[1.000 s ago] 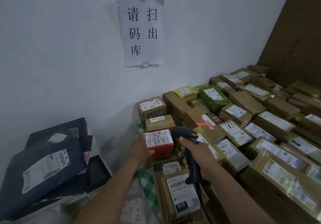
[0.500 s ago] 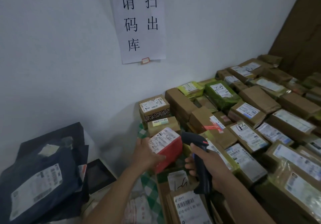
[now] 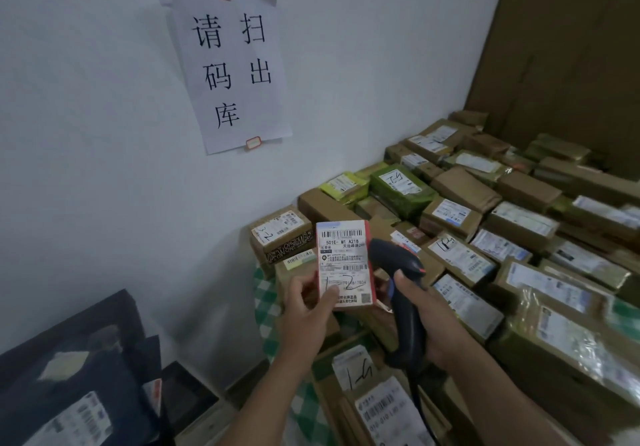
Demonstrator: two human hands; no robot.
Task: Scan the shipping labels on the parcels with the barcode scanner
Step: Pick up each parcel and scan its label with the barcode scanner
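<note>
Red-sided parcel [image 3: 346, 237] held upright above the stacked cardboard parcels [image 3: 464, 189], white shipping label [image 3: 344, 272] facing the camera. Left hand [image 3: 306, 310] grips its lower left corner, thumb on the label. Right hand [image 3: 431, 321] wraps round the handle of the black barcode scanner [image 3: 403, 321]; scanner head just beside the parcel's right edge. Hands apart.

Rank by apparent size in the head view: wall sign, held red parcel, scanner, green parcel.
1. wall sign, clearly largest.
2. red parcel and scanner: about alike, not ranked.
3. green parcel, smallest, but it lies farther from the camera.
</note>
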